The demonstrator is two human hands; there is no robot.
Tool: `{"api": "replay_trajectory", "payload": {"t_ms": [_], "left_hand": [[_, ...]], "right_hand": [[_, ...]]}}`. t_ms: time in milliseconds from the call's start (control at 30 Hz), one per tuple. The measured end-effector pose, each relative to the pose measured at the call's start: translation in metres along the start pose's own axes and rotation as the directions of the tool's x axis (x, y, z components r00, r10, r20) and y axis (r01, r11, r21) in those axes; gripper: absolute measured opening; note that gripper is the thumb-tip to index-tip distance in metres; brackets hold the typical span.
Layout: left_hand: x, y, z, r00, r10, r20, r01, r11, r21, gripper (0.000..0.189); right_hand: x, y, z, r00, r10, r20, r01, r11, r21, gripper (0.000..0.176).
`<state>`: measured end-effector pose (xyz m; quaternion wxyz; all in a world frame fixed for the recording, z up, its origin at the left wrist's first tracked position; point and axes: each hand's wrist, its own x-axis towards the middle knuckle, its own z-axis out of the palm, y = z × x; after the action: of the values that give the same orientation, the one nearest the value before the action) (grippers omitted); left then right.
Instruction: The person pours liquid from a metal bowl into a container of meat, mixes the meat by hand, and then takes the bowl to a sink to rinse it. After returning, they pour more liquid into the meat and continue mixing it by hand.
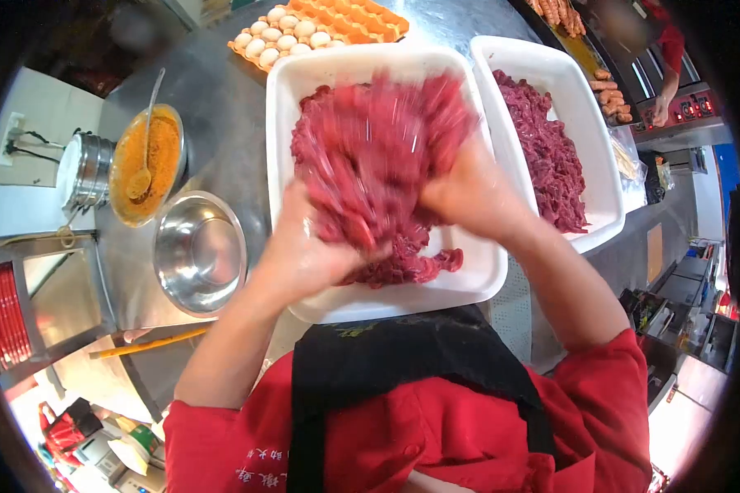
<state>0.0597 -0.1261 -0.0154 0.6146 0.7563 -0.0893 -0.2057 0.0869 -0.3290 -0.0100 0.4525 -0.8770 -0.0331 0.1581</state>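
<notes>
Between my two hands is a big clump of raw sliced red meat, lifted over a white plastic tub and blurred by motion. My left hand grips the clump from the lower left, fingers partly buried in it. On the right side my right hand is pressed into the meat, its fingertips hidden. More slices lie loose in the tub below. Beside it, a second white tub holds more of the same sliced meat.
An orange egg tray with several eggs sits behind the tub. To the left are a steel bowl and a bowl of orange seasoning with a ladle. A co-worker's arm reaches near skewers and sausages at upper right.
</notes>
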Motion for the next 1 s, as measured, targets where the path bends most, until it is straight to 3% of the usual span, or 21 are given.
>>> {"api": "replay_trajectory", "payload": {"t_ms": [33, 67, 100, 133, 167, 200, 233, 267, 333, 400, 467, 533, 600, 667, 800, 833, 867, 900, 933, 967, 1000], "left_hand": [[-0.010, -0.033, 0.000, 0.991, 0.134, 0.023, -0.127, 0.855, 0.503, 0.078], [-0.021, -0.050, 0.001, 0.987, -0.119, 0.105, 0.044, 0.843, 0.536, 0.093], [-0.033, -0.063, 0.008, 0.986, -0.169, -0.005, 0.159, 0.914, 0.372, 0.091], [-0.038, -0.070, 0.012, 0.966, -0.236, -0.106, 0.253, 0.950, 0.186, 0.089], [-0.033, -0.069, 0.015, 0.964, -0.240, -0.109, 0.257, 0.950, 0.179, 0.089], [-0.026, -0.067, 0.022, 0.897, -0.438, -0.064, 0.397, 0.860, -0.321, 0.083], [-0.019, -0.064, 0.027, 0.815, -0.574, 0.074, 0.440, 0.531, -0.724, 0.077], [-0.009, -0.077, 0.034, 0.816, -0.575, 0.067, 0.436, 0.533, -0.725, 0.077], [0.018, -0.113, 0.043, 0.801, -0.588, 0.113, 0.400, 0.384, -0.832, 0.063], [0.032, -0.102, 0.037, 0.736, -0.650, 0.190, 0.483, 0.307, -0.820, 0.057], [0.033, -0.092, 0.025, 0.782, -0.561, 0.272, 0.537, 0.384, -0.751, 0.056], [0.036, -0.069, 0.018, 0.823, -0.518, 0.233, 0.442, 0.325, -0.836, 0.047], [0.036, -0.032, 0.010, 0.969, -0.244, 0.032, 0.190, 0.661, -0.726, 0.046], [0.034, 0.001, 0.001, 0.983, -0.178, -0.035, 0.105, 0.716, -0.690, 0.047], [0.022, 0.052, -0.015, 0.982, 0.051, -0.180, -0.147, 0.807, -0.572, 0.034], [0.019, 0.052, -0.021, 0.957, 0.038, -0.287, -0.159, 0.897, -0.411, 0.033], [0.018, 0.049, -0.017, 0.956, 0.039, -0.292, -0.163, 0.896, -0.413, 0.033], [0.017, 0.041, -0.009, 0.913, 0.298, -0.280, -0.350, 0.924, -0.157, 0.036], [0.016, 0.030, -0.004, 0.824, 0.531, -0.197, -0.521, 0.847, 0.102, 0.039], [0.011, 0.012, -0.004, 0.934, 0.353, -0.045, -0.356, 0.929, -0.104, 0.044], [0.012, -0.012, 0.002, 0.933, 0.347, 0.099, -0.342, 0.938, -0.061, 0.058]], "right_hand": [[-0.004, 0.034, 0.016, 0.946, -0.323, -0.035, 0.325, 0.940, 0.103, 0.046], [-0.018, 0.067, 0.023, 0.969, -0.212, 0.123, 0.229, 0.963, -0.139, 0.068], [-0.039, 0.070, 0.023, 0.983, 0.035, 0.183, 0.008, 0.973, -0.231, 0.085], [-0.050, 0.122, 0.044, 0.974, 0.144, 0.177, -0.184, 0.953, 0.239, 0.088], [-0.050, 0.110, 0.038, 0.909, 0.304, 0.286, -0.406, 0.803, 0.437, 0.086], [-0.048, 0.097, 0.034, 0.803, 0.416, 0.426, -0.595, 0.565, 0.571, 0.085], [-0.044, 0.094, 0.038, 0.800, 0.416, 0.433, -0.600, 0.566, 0.565, 0.085], [-0.038, 0.089, 0.046, 0.779, 0.403, 0.480, -0.627, 0.500, 0.597, 0.078], [-0.021, 0.077, 0.066, 0.746, 0.354, 0.564, -0.665, 0.363, 0.652, 0.064], [-0.010, 0.067, 0.079, 0.710, 0.289, 0.642, -0.701, 0.211, 0.681, 0.051], [-0.006, 0.055, 0.076, 0.760, 0.277, 0.588, -0.650, 0.283, 0.706, 0.039], [-0.005, 0.041, 0.062, 0.932, 0.162, 0.325, -0.352, 0.621, 0.701, 0.053], [-0.005, 0.007, 0.035, 0.991, 0.043, 0.123, -0.116, 0.721, 0.684, 0.046], [0.006, 0.001, 0.023, 0.992, -0.124, -0.027, 0.110, 0.731, 0.673, 0.032], [0.002, -0.041, -0.020, 0.950, -0.246, -0.192, 0.292, 0.917, 0.270, 0.015], [-0.002, -0.052, -0.023, 0.971, -0.176, -0.159, 0.236, 0.785, 0.573, 0.016], [-0.003, -0.058, -0.022, 0.950, -0.266, -0.165, 0.305, 0.662, 0.685, 0.015], [0.001, -0.050, -0.025, 0.775, -0.576, -0.260, 0.629, 0.740, 0.237, 0.020], [0.007, -0.037, -0.028, 0.526, -0.833, -0.170, 0.790, 0.553, -0.264, 0.024], [0.003, -0.026, -0.023, 0.892, -0.436, -0.117, 0.452, 0.867, 0.212, 0.032], [-0.003, -0.011, -0.014, 0.986, 0.018, 0.166, -0.110, 0.818, 0.564, 0.041]]}}
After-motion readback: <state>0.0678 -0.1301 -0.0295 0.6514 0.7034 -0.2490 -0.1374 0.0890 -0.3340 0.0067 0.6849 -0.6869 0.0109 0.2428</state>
